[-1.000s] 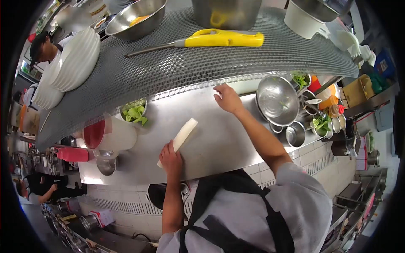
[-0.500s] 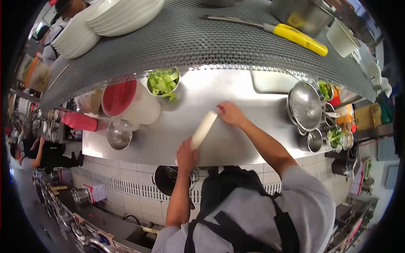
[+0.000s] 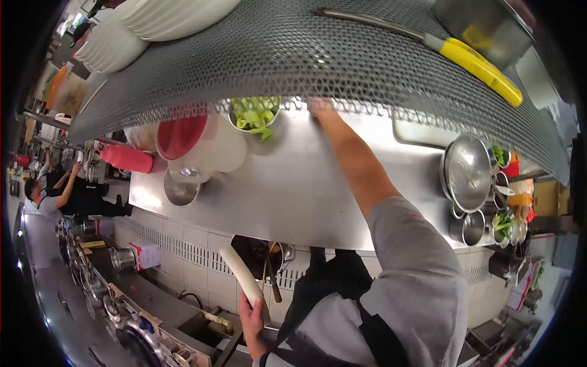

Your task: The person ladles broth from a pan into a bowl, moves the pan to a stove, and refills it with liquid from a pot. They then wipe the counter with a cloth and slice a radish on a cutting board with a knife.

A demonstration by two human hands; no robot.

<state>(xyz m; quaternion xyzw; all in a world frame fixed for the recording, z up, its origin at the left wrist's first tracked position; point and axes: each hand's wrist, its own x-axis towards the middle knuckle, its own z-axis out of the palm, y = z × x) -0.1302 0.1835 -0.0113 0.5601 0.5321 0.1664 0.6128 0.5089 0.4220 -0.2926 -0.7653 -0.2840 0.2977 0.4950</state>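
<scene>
Hands, apart. Left hand: closed round the lower end of one long pale piece, off the counter; a firm, steady grip suits it. Right hand: under the mesh shelf, grasp cannot be told; best kept low, clear of the greens.

Grey short-sleeved shirt, small red mark on one sleeve, black apron with broad dark straps

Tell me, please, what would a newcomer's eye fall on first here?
Probably the yellow-handled lighter, lying on the mesh shelf at upper right. Next, the long pale stalk-like piece in the left hand, lower centre. Then the green leaves in a bowl on the steel table.
</scene>
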